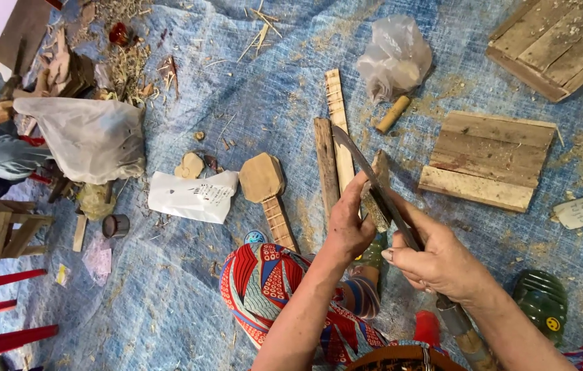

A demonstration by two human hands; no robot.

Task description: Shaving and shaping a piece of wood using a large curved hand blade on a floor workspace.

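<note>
Around the work lie two wooden strips (333,144), a paddle-shaped wooden piece (267,189), a slatted board (490,159) to the right, a crumpled clear bag (394,58) with a short dowel (393,114) beside it, and a white paper packet (192,196). A second slatted board (556,41) sits at the tarp's far right corner — another person's arm shows at the left edge. Everything rests on a blue tarp (236,89) strewn with shavings. The left hand (348,223) is closed around a small rough wood piece (376,189), held upright near the tarp's near edge. The right hand (439,261) grips a long curved knife (374,182), blade laid against that piece — wrists nearly touching.
</note>
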